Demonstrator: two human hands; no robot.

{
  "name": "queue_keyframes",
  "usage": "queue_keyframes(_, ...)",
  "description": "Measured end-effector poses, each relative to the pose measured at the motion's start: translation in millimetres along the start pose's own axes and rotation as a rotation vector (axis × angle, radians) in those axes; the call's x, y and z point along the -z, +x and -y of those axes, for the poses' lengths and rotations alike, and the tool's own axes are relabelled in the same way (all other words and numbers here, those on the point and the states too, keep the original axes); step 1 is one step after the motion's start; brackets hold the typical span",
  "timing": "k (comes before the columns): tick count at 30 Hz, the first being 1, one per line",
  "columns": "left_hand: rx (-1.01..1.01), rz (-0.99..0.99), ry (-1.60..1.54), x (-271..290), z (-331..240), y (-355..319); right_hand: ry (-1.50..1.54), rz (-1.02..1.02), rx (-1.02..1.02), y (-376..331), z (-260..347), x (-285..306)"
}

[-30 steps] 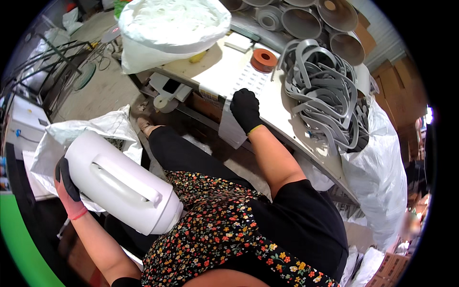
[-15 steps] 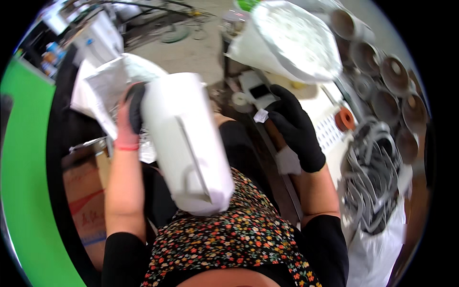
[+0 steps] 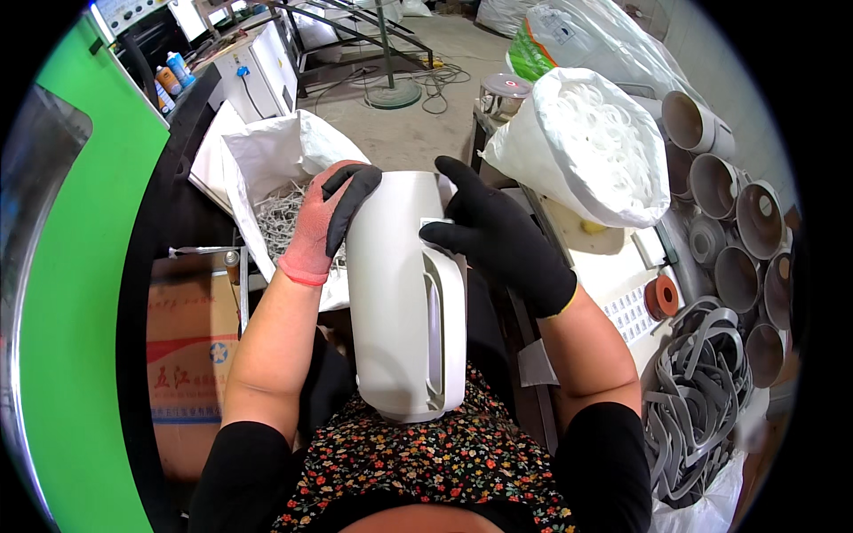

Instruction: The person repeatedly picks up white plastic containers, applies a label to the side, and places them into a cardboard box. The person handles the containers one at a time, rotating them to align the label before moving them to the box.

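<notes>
A white thermos jug shell with a handle down its right side lies lengthwise before me, its lower end against my flowered apron. My left hand, in a pink glove with black fingers, is closed over its upper left edge. At the upper end of the handle, a small white label sits on the shell. The black-gloved thumb of my right hand touches the shell beside that label, while the index finger stretches apart near the shell's far end.
Left stands an open white sack of small metal pieces, above a cardboard box. At right are a sack of clear rings, a label sheet, an orange tape roll, grey handles and stacked hollow shells.
The shell has turned more upright in view and shifted right with my left hand. My right hand has moved left to it, and the label from its fingers is now against the shell.
</notes>
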State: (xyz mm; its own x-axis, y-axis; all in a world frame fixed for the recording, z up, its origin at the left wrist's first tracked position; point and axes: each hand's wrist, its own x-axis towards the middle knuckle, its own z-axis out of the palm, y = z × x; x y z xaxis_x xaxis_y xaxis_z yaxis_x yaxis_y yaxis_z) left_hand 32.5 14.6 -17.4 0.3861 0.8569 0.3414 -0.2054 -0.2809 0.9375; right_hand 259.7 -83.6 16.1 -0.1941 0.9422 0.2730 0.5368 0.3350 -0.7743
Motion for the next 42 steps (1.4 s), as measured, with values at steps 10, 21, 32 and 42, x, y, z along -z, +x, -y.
queue_keyframes(10, 0.516, 0.054, -0.272, 69, 46, -1, 1.510, -0.110, -0.185, -75, -129, -60)
queue_keyframes(21, 0.050, 0.397, 0.216, -15, -5, -4, 1.498, -0.215, -0.265, -53, -115, -155)
queue_keyframes(32, 0.277, 0.069, -0.244, 45, -40, 3, 0.062, -0.586, -0.419, -183, -201, -19)
queue_keyframes(42, 0.548, 0.013, -0.173, 14, 46, 2, -0.719, -0.742, -0.372, -206, -262, 85)
